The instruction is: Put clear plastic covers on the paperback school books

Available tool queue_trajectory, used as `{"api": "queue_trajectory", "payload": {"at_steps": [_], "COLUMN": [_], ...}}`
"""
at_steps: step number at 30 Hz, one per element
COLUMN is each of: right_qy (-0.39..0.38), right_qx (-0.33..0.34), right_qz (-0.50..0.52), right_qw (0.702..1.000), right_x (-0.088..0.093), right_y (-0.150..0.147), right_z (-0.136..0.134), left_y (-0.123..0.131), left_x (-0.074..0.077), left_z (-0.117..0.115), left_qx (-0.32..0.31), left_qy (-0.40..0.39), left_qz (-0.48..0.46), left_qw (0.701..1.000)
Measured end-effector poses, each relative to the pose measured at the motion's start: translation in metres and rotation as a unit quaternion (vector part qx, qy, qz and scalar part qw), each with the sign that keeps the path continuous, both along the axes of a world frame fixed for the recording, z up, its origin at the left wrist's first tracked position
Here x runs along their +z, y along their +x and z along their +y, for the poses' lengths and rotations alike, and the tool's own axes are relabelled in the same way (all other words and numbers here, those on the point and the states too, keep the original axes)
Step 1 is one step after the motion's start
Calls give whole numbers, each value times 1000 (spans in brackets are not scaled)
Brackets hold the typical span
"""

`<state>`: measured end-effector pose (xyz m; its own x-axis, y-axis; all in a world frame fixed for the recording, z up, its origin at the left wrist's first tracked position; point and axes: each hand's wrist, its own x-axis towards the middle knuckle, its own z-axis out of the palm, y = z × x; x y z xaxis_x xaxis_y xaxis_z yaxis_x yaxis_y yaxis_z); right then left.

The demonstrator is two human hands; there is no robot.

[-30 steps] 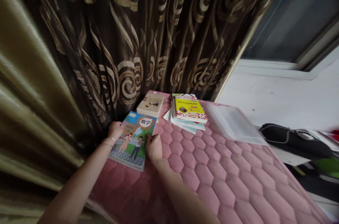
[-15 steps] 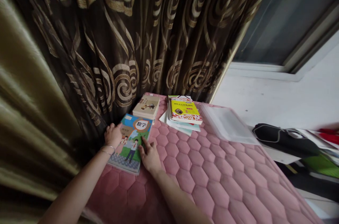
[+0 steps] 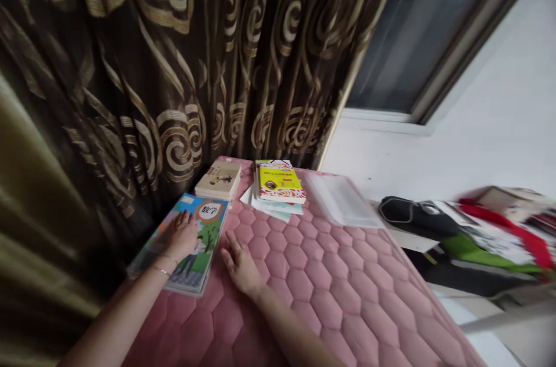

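Observation:
A blue and green textbook (image 3: 211, 242) in a clear cover lies flat at the left edge of the pink quilted surface. My left hand (image 3: 183, 237) rests flat on its cover, fingers stretched out. Just right of the book, my right hand (image 3: 241, 265) lies open over the quilt and holds nothing. Behind the textbook sits a small stack of beige books (image 3: 219, 179). Farther right, a yellow book (image 3: 280, 179) tops another pile, with loose papers (image 3: 278, 210) sticking out beneath it.
Clear plastic sleeves (image 3: 343, 202) lie at the back right of the pink quilted surface (image 3: 339, 286). A patterned dark curtain (image 3: 243, 66) hangs close behind and to the left. Beyond the right edge are a black case (image 3: 417, 216) and heaped items, including red and green ones.
My left hand has moved from the textbook's left edge onto its cover. My right hand has come off the book onto the quilt. The view has turned right.

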<state>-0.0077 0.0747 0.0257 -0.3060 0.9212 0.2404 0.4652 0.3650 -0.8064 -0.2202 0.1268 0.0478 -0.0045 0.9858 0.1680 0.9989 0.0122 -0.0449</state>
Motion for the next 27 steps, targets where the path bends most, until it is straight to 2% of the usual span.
{"api": "queue_trajectory", "payload": {"at_steps": [2, 3, 4, 6, 8, 10, 12, 14, 17, 21, 24, 27], "right_qy": [32, 50, 67, 80, 78, 86, 94, 80, 32, 8, 9, 16], "right_qx": [-28, -41, -61, -125, -170, -173, -164, -198, -322, -416, -435, -431], "right_qz": [-40, -69, -100, -173, -223, -236, -216, -186, -166, -181, -206, -229], "right_qw": [998, 996, 991, 974, 957, 952, 958, 959, 931, 891, 877, 873], "right_x": [1, 1, 0, -4, -8, -9, -8, -5, 3, 10, 11, 7], "right_y": [40, 62, 85, 130, 168, 196, 217, 234, 263, 301, 313, 313], "right_z": [-3, -5, -7, -12, -17, -20, -18, -6, 28, 87, 122, 143], "left_y": [12, 25, 41, 83, 128, 164, 186, 192, 187, 180, 180, 181], "left_x": [11, 17, 21, 20, 8, -13, -36, -54, -68, -68, -67, -66], "left_z": [-4, -8, -13, -23, -30, -31, -26, -18, -9, -5, -6, -7], "left_qx": [46, 73, 75, -27, -149, -205, -234, -233, -231, -242, -241, -245], "left_qy": [4, 19, 46, 133, 161, 161, 138, 119, 114, 121, 122, 116], "left_qz": [1, -2, -8, -37, -91, -137, -155, -158, -158, -167, -175, -181], "left_qw": [999, 997, 996, 990, 971, 956, 950, 952, 953, 948, 947, 946]}}
